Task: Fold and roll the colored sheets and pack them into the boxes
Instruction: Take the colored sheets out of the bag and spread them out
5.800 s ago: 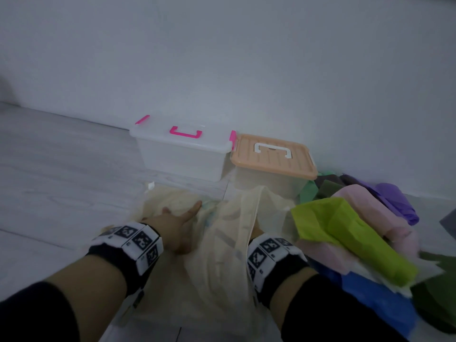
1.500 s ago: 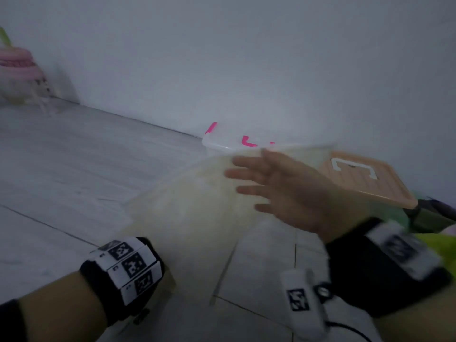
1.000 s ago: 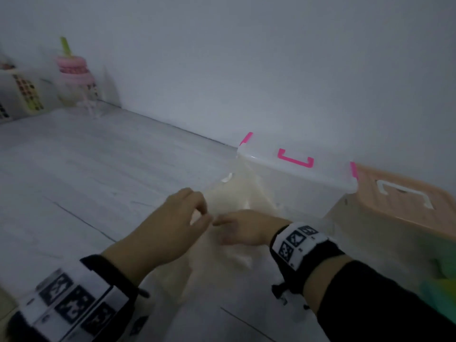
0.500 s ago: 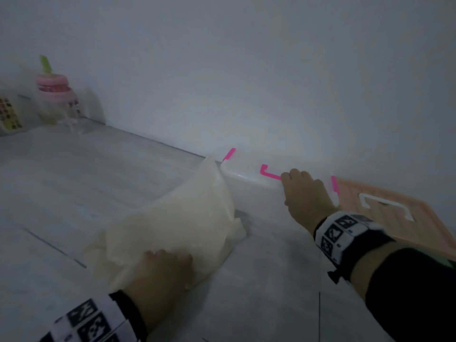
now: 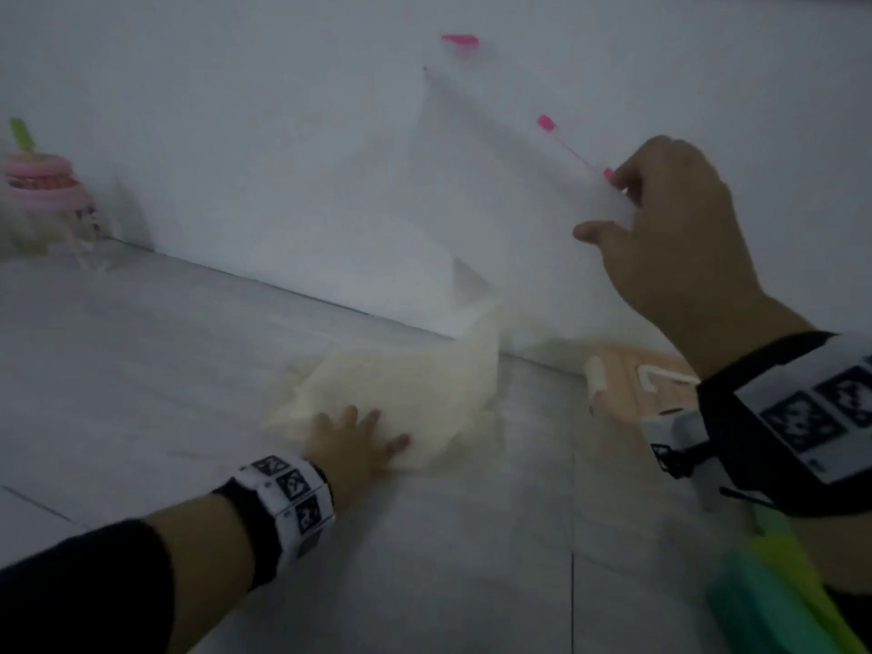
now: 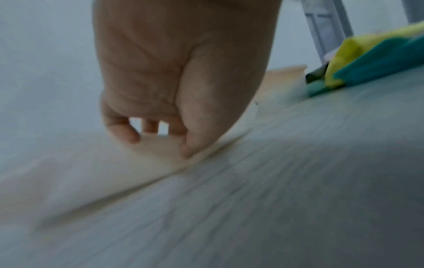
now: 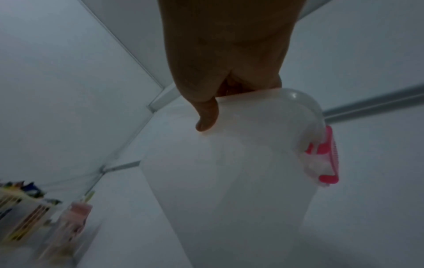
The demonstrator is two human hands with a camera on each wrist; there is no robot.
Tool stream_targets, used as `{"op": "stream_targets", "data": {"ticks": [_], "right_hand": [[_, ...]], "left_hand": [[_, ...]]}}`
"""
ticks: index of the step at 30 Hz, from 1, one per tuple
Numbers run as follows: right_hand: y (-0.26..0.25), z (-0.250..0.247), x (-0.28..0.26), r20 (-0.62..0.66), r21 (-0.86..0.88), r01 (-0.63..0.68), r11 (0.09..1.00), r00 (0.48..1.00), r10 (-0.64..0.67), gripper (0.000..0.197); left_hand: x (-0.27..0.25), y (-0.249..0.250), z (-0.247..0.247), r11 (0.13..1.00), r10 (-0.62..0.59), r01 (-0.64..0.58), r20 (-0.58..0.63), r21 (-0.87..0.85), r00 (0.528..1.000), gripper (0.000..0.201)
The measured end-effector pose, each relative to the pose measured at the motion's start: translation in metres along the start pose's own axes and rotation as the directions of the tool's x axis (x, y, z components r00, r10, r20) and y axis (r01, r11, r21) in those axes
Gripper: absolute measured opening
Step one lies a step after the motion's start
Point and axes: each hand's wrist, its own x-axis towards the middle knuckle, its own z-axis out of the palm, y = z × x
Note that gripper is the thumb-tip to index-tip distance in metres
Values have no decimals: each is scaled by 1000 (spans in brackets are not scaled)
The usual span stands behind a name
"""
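In the head view the left hand (image 5: pixel 351 439) lies at lower centre of the frame, fingers spread and nearly straight, pressing down on the cream sheet (image 5: pixel 410 389). The sheet is folded into a rough bundle and rests flat on the pale floor (image 5: pixel 141 361), just below the line where floor meets wall. The left wrist view shows the fingertips (image 6: pixel 195 145) in contact with the sheet's upper surface near its folded edge; nothing is clasped.

The right hand (image 5: pixel 670 228) is at upper right of the head view. It grips the translucent white box (image 5: pixel 495 191), which is raised off the floor and tilted. The thumb lies on the near face and the fingers curl over the rim. The right wrist view confirms this: the thumb (image 7: pixel 206 116) presses the box wall (image 7: pixel 229 181), and a pink latch (image 7: pixel 325 156) sits on the box's right side.

The orange box lid (image 5: pixel 627 384), with a white handle, shows at right centre, below the right wrist and to the right of the sheet. Green and yellow sheets (image 5: pixel 774 597) lie at lower right. A pink-capped bottle (image 5: pixel 42 191) stands at far left against the wall.
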Motion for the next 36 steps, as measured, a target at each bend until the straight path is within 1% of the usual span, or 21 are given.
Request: {"op": "stream_targets", "data": {"ticks": [4,6,7,8,10,11,14,17,18,20,21,23,24,25,26,28,29,30,32,34,36], "right_hand": [[-15,-27,-27,-21,44,77,996,997,-76,37],[-23,-30,-44,31,74,96,993,995,-99,35],[-26,-29,-53,66,89,91,992,993,-97,35],[-31,-27,-63,105,107,79,991,990,-91,35],[-44,-18,-87,192,131,57,990,978,-82,36],[-52,-13,-101,240,133,53,990,967,-84,35],[-78,0,-138,355,144,37,989,931,-86,31],[-98,9,-161,415,133,25,991,906,-78,27],[-102,11,-167,432,117,57,991,896,-103,27],[-109,14,-176,528,96,115,989,836,-148,26],[-112,15,-180,609,84,112,990,781,-140,25],[-111,16,-187,716,108,72,992,686,-128,28],[-109,15,-187,737,162,19,987,663,-134,34],[-107,13,-186,732,227,-61,972,669,-129,38],[-103,12,-185,684,282,-141,949,723,-96,39],[-88,16,-183,455,270,-217,938,888,74,27],[-80,18,-181,353,202,-289,936,913,206,19],[-73,21,-181,309,133,-408,903,883,354,16],[-61,31,-185,358,95,-655,749,725,589,16],[-58,38,-193,366,188,-807,559,586,723,16],[-57,42,-198,321,253,-868,427,492,809,24]], "left_hand": [[31,14,-16,962,-37,-10,-165,-275,986,75],[30,15,-18,857,-106,-52,-273,-513,956,71],[25,12,-19,735,-188,-77,-311,-674,932,63],[17,6,-19,562,-309,-89,-309,-823,899,52],[-4,-15,-15,261,-518,-111,-236,-959,822,22],[-17,-29,-12,154,-565,-127,-193,-980,802,18],[-52,-67,0,-34,-564,-200,-147,-979,813,29],[-82,-92,1,-342,-523,-261,-48,-903,851,19],[-91,-97,-1,-415,-489,-250,-17,-875,872,24],[-105,-107,-4,-437,-408,-173,23,-883,913,44],[-109,-109,-5,-412,-375,-128,39,-902,926,53],[-114,-103,-10,-325,-332,-25,90,-945,939,57],[-114,-97,-10,-249,-339,18,104,-968,935,50],[-112,-92,-9,-145,-373,49,101,-988,922,41],[-109,-86,-7,-34,-430,69,77,-997,900,33],[-105,-77,-2,129,-530,85,4,-988,848,29],[-103,-73,0,162,-563,87,-19,-983,826,29],[-103,-70,2,178,-588,85,-37,-980,808,30],[-102,-67,5,171,-627,75,-50,-982,777,29],[-101,-67,9,144,-659,75,-39,-987,751,29],[-100,-67,11,80,-688,76,0,-994,726,30]]}}
